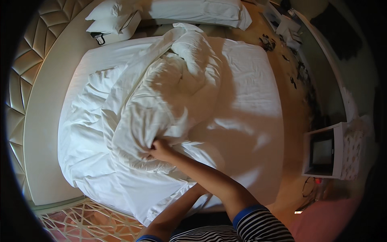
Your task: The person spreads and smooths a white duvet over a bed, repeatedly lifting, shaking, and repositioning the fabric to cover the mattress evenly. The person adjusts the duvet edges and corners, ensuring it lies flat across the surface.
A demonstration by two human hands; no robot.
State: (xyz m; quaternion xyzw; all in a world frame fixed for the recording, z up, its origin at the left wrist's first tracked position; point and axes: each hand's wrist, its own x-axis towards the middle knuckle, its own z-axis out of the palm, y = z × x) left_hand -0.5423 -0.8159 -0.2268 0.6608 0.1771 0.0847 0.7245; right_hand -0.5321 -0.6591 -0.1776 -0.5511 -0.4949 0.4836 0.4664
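A bunched white duvet [147,107] lies across the left and middle of the bed, its cover wrinkled and partly folded over. My right hand [162,151] is closed on the duvet's near edge, fingers gripping the cloth. My right arm reaches up and to the left over my left forearm [177,209]. The left forearm slants up to the right, and its hand is hidden behind my right arm, so its fingers do not show. Under the duvet, a white sheet [252,92] covers the mattress and shows on the right side.
Beyond stands a second bed [193,10] with white pillows [109,16]. A tufted panel headboard [28,60] runs along the left. To the right are a white open cabinet [338,151] and scattered dark items [296,80]. A lattice screen [92,222] stands at the lower left.
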